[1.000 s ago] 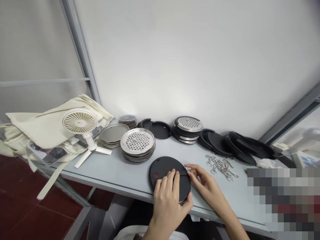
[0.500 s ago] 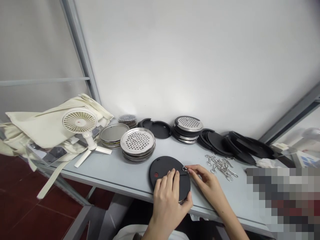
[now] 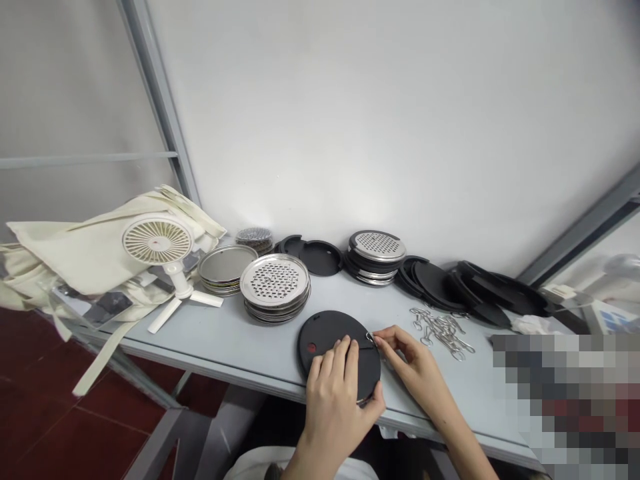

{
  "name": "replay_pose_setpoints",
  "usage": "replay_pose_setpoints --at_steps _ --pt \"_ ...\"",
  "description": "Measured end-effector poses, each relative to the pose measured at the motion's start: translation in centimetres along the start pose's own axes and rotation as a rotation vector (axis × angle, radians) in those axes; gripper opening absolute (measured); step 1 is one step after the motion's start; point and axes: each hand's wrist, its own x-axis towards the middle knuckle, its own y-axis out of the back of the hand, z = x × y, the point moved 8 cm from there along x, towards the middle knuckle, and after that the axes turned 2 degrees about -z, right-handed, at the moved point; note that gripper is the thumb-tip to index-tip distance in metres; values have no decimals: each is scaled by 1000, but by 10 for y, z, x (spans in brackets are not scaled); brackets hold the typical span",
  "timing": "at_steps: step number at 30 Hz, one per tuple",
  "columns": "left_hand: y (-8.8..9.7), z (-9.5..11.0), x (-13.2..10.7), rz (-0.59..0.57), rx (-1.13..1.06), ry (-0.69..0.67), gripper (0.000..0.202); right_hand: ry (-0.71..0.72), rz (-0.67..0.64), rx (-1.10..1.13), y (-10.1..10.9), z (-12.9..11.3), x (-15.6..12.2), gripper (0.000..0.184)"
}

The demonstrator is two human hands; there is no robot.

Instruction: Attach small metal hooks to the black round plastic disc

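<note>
On the grey table's (image 3: 210, 335) near side, a black disc (image 3: 335, 327) lies under the flattened left hand (image 3: 334, 390). At its right rim, the right hand (image 3: 409, 358) pinches a wire clip (image 3: 369, 337), apparently attaching it; careful alignment seems needed next.

Left hand (image 3: 333, 390) and right hand (image 3: 407, 357): ungloved; right forearm (image 3: 457, 427): uncovered along its visible length; garment (image 3: 247, 465): white, partly visible at lower edge; small dark item (image 3: 273, 473) against white fabric: type indeterminate.
</note>
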Motion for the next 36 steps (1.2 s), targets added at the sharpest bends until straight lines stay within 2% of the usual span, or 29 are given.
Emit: replay_pose_setpoints --at_steps 10,17,36 --pt "1 1 1 -1 0 1 47 -27 -42 -64 -3 -2 -2 29" --pt "0 0 -1 1 6 4 46 20 -112 -87 -10 -6 -5 29" --pt "0 0 0 -3 20 5 47 22 -98 -64 -8 -6 -5 26"
